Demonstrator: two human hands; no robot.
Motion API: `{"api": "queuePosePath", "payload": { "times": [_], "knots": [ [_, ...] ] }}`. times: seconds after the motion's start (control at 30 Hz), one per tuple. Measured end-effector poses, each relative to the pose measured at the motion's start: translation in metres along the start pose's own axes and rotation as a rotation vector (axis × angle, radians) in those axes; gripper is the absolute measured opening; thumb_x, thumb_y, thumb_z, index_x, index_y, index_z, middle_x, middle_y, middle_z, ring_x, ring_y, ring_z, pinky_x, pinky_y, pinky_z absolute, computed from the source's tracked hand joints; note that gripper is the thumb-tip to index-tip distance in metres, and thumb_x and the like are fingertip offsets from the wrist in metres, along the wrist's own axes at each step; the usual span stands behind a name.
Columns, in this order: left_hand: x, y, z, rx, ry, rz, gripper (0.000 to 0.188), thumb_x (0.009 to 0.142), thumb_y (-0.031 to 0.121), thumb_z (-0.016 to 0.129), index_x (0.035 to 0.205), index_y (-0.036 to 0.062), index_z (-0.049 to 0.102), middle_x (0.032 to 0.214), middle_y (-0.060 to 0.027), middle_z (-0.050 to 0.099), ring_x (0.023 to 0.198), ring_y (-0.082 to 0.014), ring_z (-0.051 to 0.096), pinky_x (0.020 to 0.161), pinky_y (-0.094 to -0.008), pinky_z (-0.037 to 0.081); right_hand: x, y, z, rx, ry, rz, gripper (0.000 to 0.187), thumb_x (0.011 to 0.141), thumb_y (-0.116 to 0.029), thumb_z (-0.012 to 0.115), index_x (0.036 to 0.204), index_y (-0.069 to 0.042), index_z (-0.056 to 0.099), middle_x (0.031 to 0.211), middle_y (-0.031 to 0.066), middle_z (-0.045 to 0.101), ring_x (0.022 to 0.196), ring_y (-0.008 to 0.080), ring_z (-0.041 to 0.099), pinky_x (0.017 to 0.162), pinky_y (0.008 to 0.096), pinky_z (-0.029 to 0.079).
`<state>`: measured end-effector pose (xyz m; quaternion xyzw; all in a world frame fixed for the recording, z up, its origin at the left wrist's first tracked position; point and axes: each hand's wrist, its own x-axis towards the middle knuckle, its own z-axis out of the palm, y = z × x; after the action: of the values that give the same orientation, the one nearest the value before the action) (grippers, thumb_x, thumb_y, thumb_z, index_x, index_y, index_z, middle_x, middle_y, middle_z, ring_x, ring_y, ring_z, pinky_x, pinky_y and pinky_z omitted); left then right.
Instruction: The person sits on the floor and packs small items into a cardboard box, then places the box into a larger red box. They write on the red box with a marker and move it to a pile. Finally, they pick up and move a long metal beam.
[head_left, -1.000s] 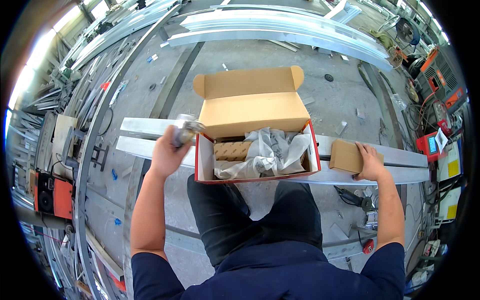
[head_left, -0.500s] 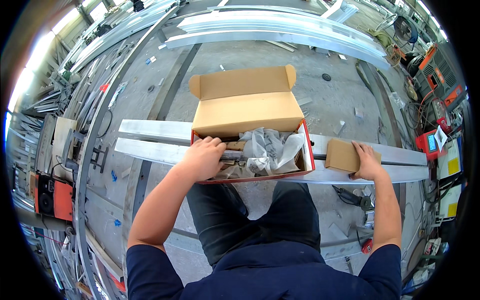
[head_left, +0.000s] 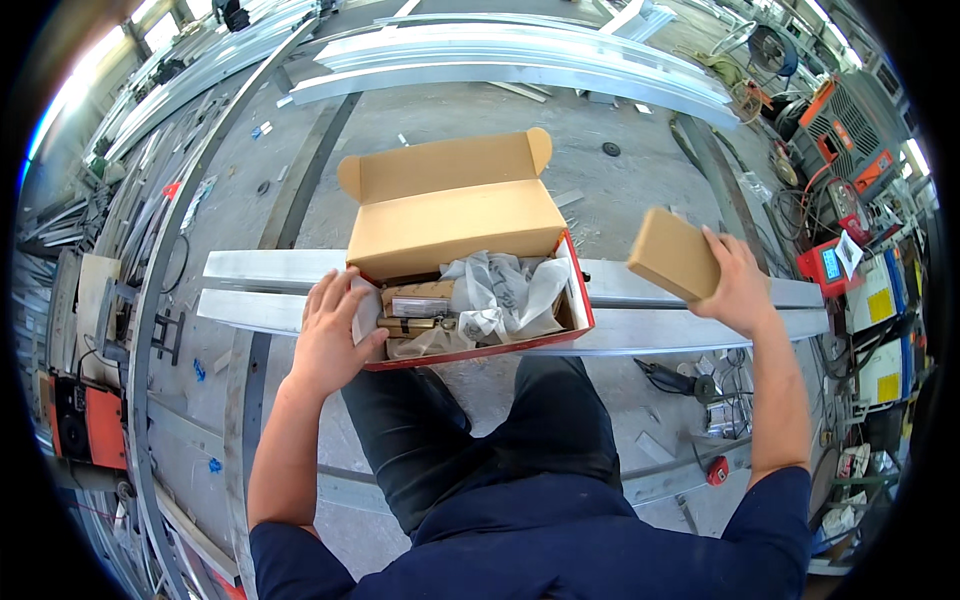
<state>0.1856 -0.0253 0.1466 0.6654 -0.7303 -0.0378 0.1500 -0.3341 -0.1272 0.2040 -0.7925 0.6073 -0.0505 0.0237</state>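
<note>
A long cardboard box (head_left: 457, 222) with red outer sides stands across two silvery metal bars (head_left: 255, 265), its lid folded back. Inside lie crumpled translucent wrapping (head_left: 500, 295), a small brown packet with a pale label (head_left: 418, 305) and a brass-coloured metal piece, perhaps a lock cylinder (head_left: 408, 327). My left hand (head_left: 330, 335) grips the box's left end, thumb on the inner side and fingers along the edge. To the right, my right hand (head_left: 738, 285) holds a small flat brown carton (head_left: 675, 255) tilted above the bars, fingers wrapped round its right end.
An angle grinder (head_left: 680, 380) and a red tape measure (head_left: 717, 470) lie low at right. Long metal profiles (head_left: 520, 75) are stacked ahead. An orange-and-grey machine (head_left: 845, 130) stands far right, and a red machine (head_left: 100, 425) at left. Steel rails cross the floor.
My right hand has raised the small carton off the bars and tilted it. My left hand has drawn back from the box's contents to its left end, uncovering the packet and brass-coloured piece.
</note>
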Motion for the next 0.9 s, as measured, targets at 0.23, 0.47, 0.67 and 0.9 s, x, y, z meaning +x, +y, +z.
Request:
{"api": "queuePosePath", "payload": {
  "times": [0.23,0.47,0.67,0.9],
  "knots": [
    [0.022,-0.013,0.046,-0.792,0.161,-0.426,0.077,0.099,0.049,0.056,0.149,-0.0035,0.031,0.146,-0.0238,0.044,0.141,-0.0332,0.036,0.113,-0.0396,0.033,0.048,-0.152,-0.031,0.142,-0.173,-0.382,0.101,0.059,-0.036,0.082,0.146,-0.002,0.041,0.134,0.0236,0.052,0.128,0.0378,0.048,0.11,0.0438,0.039],
    [0.024,-0.046,0.075,-1.243,0.169,-0.426,0.058,0.107,0.044,0.04,0.145,0.001,0.04,0.136,-0.0133,0.054,0.125,-0.0228,0.051,0.109,-0.0358,0.037,0.085,-0.254,0.068,0.092,-0.234,-0.626,0.1,0.06,-0.037,0.079,0.145,0.001,0.041,0.134,0.0213,0.053,0.126,0.035,0.049,0.112,0.0427,0.036],
    [0.023,-0.01,0.052,-0.723,0.121,-0.403,0.084,0.092,0.037,0.069,0.152,-0.0023,0.026,0.143,-0.0227,0.049,0.134,-0.0316,0.048,0.109,-0.0374,0.038,0.079,-0.265,0.096,0.203,-0.207,-0.599,0.094,0.065,-0.043,0.081,0.142,0.0,0.047,0.14,0.0204,0.05,0.133,0.0359,0.043,0.116,0.0427,0.031],
    [0.033,-0.02,0.044,-0.939,0.067,-0.494,0.068,0.091,0.031,0.071,0.142,-0.0044,0.043,0.131,-0.0176,0.059,0.122,-0.0241,0.055,0.104,-0.0364,0.043,0.071,-0.23,0.09,0.27,-0.097,-0.655,0.086,0.076,-0.05,0.077,0.141,-0.001,0.048,0.148,0.018,0.044,0.14,0.0374,0.037,0.119,0.0436,0.028]
  ]
}}
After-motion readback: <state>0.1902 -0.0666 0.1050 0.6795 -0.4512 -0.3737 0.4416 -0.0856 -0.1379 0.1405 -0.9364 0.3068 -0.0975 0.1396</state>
